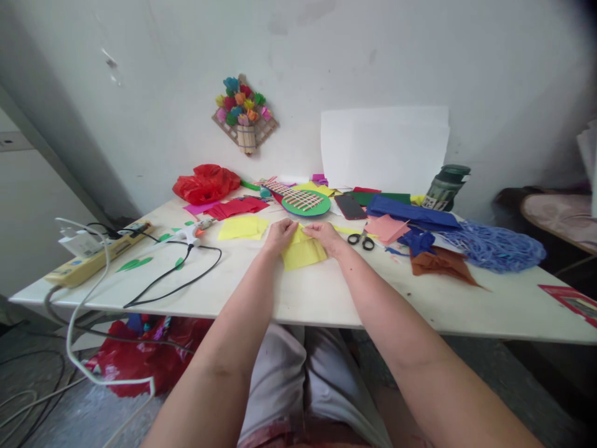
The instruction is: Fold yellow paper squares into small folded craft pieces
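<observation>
On white table (326, 298) by gray wall, both hands' fingers (305, 231) pinching yellow paper (305, 254), scissors (361, 239) nr.

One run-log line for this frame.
left hand: on yellow paper | right hand: on yellow paper | scissors: beside right hand | table

The red-framed sheet (574, 303) is cut off by the right edge.

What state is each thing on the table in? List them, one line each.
yellow paper: flat on the table, pressed at its top edge by both hands
left hand: fingers down on the paper
right hand: fingers down on the paper
scissors: closed, lying flat
glue gun: lying on its side, corded
phone: screen dark
green bottle: upright, capped
</observation>
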`<state>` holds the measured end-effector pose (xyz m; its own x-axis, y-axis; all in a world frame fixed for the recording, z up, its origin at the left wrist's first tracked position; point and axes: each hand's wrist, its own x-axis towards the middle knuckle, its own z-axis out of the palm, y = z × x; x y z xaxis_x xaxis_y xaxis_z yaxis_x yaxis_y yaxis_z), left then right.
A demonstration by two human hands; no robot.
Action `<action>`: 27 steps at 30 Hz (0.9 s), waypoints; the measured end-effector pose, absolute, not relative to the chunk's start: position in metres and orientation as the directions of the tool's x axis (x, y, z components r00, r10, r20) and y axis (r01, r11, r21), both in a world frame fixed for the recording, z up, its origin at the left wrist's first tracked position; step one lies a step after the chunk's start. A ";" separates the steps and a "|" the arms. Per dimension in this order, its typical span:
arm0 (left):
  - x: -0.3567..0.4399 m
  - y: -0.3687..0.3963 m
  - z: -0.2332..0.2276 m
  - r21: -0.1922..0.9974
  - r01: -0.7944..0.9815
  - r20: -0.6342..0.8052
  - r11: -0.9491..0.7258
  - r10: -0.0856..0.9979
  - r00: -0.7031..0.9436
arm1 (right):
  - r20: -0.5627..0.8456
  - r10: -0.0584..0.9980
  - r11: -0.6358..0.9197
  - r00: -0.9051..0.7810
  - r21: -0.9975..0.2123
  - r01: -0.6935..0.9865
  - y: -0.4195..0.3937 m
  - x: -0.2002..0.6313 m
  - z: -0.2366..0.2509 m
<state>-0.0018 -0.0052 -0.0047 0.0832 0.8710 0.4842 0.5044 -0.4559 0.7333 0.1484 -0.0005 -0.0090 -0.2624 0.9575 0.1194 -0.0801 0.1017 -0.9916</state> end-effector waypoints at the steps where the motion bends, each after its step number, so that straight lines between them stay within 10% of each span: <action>1: -0.002 -0.005 -0.005 0.729 0.517 0.479 -0.449 0.874 0.084 | 0.121 0.961 0.106 -0.250 -0.992 -0.072 0.000 0.148 -0.010; 27: -0.002 -0.005 -0.010 0.898 0.208 0.370 -0.388 0.921 0.120 | 0.213 0.951 0.218 -0.223 -0.976 -0.002 -0.003 0.149 -0.007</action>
<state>-0.0017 -0.0050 -0.0098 0.1196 0.9212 0.3703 0.2079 -0.3880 0.8979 0.1492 -0.0028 -0.0073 -0.2227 0.9514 0.2128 -0.0023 0.2178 -0.9760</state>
